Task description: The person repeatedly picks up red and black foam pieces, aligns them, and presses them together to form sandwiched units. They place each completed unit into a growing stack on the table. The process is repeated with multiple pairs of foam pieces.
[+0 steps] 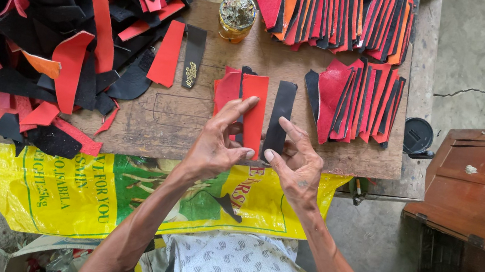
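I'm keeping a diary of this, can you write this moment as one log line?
left hand: holds red strip | right hand: holds black strip | strips: side by side | under: wooden board

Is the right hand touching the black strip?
Touching: the head view shows the right hand with thumb and fingertips pressed against the black strip.
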